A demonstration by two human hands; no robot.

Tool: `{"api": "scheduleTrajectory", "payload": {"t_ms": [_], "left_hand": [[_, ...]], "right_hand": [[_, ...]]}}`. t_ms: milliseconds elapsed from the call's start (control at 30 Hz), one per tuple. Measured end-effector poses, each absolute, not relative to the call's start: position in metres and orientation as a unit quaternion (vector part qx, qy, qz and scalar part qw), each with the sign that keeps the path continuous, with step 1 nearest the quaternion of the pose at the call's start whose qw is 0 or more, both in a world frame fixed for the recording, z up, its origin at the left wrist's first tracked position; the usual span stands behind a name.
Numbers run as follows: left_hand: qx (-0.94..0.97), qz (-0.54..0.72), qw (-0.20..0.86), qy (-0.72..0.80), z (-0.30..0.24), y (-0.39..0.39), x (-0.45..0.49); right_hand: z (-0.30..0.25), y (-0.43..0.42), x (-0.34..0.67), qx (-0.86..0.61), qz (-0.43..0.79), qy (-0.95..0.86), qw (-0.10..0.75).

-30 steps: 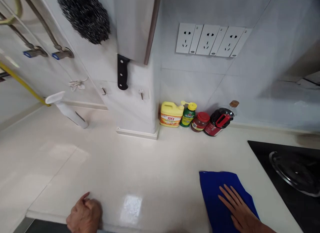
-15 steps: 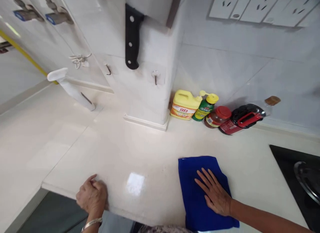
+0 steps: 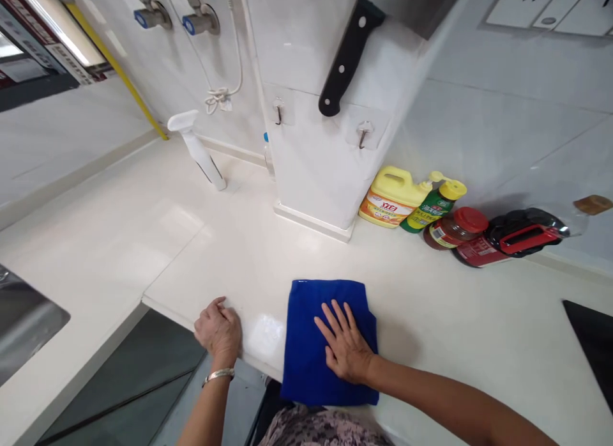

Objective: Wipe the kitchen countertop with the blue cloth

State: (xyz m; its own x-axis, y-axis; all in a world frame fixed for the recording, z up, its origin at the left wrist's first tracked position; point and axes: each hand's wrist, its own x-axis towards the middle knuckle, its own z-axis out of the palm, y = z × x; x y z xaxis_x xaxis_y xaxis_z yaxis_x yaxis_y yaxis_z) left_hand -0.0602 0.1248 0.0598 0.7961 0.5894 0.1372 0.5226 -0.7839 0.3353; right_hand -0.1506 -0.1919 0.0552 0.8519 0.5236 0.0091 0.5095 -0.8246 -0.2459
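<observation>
A blue cloth lies flat on the cream countertop at its front edge. My right hand presses on the cloth with the palm down and the fingers spread. My left hand rests on the counter's front edge just left of the cloth, fingers curled over the edge, a bracelet on the wrist.
Against the back wall stand a yellow jug, a green bottle, a red-lidded jar and a dark red-handled bottle. A black-handled knife hangs on the pillar. A white bottle leans at the left. A sink and a black hob flank the counter.
My right hand has slid the blue cloth leftward along the counter, closer to my left hand. The view has swung left, bringing the sink in and pushing the hob out.
</observation>
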Motion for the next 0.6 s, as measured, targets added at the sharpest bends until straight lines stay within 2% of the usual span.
{"api": "scheduleTrajectory", "payload": {"t_ms": [233, 367, 467, 600], "left_hand": [[0.936, 0.137, 0.165, 0.279, 0.059, 0.124, -0.065], [0.939, 0.14, 0.171, 0.263, 0.058, 0.127, -0.066], [0.944, 0.135, 0.171, 0.248, 0.06, 0.13, -0.067], [0.957, 0.109, 0.167, 0.213, 0.061, 0.141, -0.067]], "right_hand": [[0.056, -0.085, -0.112, -0.95, 0.066, -0.226, 0.203], [0.066, -0.053, -0.101, -0.951, 0.068, -0.192, 0.232], [0.068, -0.062, -0.11, -0.946, 0.063, -0.207, 0.241], [0.059, -0.124, -0.145, -0.948, 0.055, -0.241, 0.198]]}}
